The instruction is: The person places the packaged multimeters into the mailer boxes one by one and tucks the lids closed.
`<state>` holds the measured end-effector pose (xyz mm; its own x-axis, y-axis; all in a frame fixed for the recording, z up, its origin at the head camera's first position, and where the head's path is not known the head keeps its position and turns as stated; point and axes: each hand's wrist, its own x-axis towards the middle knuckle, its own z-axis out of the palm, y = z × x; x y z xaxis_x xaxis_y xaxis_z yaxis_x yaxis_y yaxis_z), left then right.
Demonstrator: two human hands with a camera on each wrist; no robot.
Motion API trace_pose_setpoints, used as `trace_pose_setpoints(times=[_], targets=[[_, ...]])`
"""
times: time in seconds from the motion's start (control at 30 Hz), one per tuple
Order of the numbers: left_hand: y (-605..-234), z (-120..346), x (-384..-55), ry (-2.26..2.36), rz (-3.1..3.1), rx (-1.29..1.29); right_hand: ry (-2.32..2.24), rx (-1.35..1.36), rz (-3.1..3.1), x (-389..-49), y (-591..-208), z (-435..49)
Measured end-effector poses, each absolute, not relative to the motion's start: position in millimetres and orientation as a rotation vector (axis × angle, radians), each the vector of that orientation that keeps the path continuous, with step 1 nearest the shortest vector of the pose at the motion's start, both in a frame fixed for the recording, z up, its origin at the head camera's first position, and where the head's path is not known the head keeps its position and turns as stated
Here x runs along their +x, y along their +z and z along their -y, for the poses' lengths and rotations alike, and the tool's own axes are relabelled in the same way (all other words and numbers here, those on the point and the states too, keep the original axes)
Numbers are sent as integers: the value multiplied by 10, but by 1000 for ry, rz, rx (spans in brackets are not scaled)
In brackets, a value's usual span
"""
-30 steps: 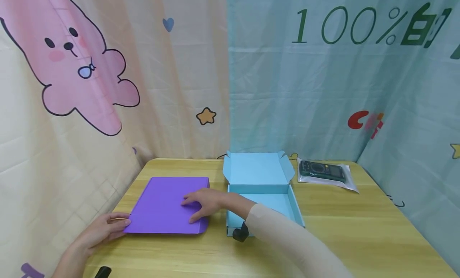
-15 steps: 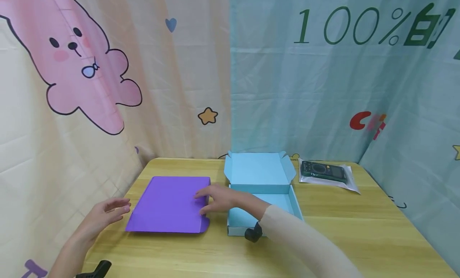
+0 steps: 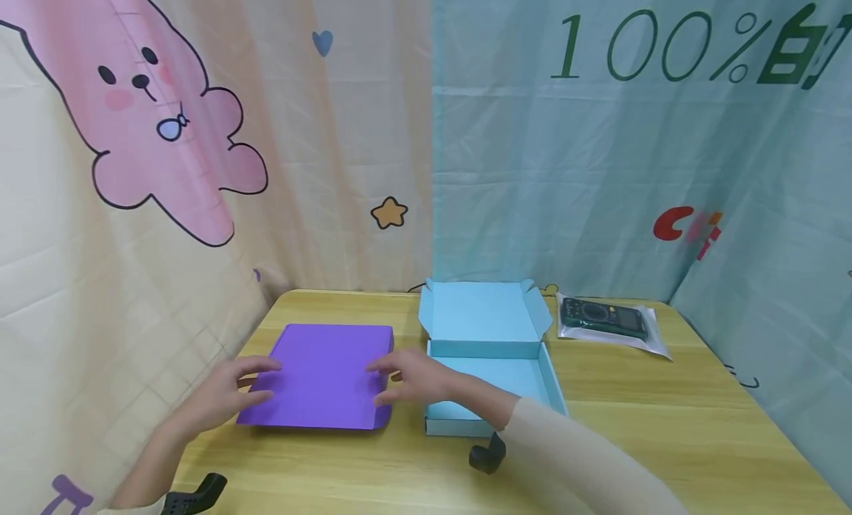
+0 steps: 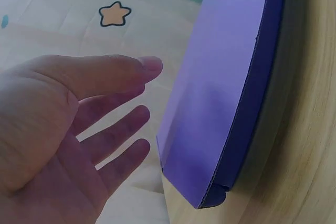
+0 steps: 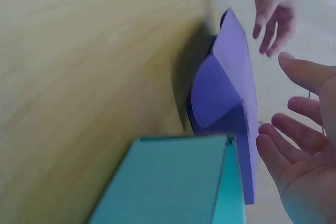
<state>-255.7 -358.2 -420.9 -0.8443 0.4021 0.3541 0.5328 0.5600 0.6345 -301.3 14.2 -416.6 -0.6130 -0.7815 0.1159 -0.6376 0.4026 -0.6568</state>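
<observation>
A flat purple cardboard box (image 3: 326, 374) lies with its lid down on the left half of the table. At its front right corner a side flap (image 5: 215, 90) juts out, as the right wrist view shows. My left hand (image 3: 222, 393) hovers over the box's left edge, fingers spread; in the left wrist view a gap separates the fingertips from the purple lid (image 4: 210, 93). Over the right edge is my right hand (image 3: 422, 378), its fingers loosely bent. Neither hand holds anything.
Right of the purple box stands a light blue cardboard box (image 3: 484, 349), lid raised, nothing seen inside; my right forearm crosses its front. A dark multimeter (image 3: 602, 317) in a clear plastic bag lies at the back right. Printed curtains (image 3: 346, 130) hang behind the wooden table (image 3: 632, 441).
My left hand has let go of the box's front left corner and moved up and right over the lid. The right hand has drawn back from the lid toward the right edge.
</observation>
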Motion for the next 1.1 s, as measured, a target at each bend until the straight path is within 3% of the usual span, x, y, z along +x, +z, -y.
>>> trace_pose_setpoints(times=[0.4, 0.7, 1.1], targets=[[-4261, 3545, -2653, -1049, 2670, -797, -1501, -841, -2267, -2637, -4256, -108], [-4329, 3550, -2680, -1043, 2748, -726, -1715, -716, -2202, -2488, -4407, -16], [-4364, 3543, -2674, -981, 2745, -691, -1765, -443, -2315, -2302, -4539, 117]])
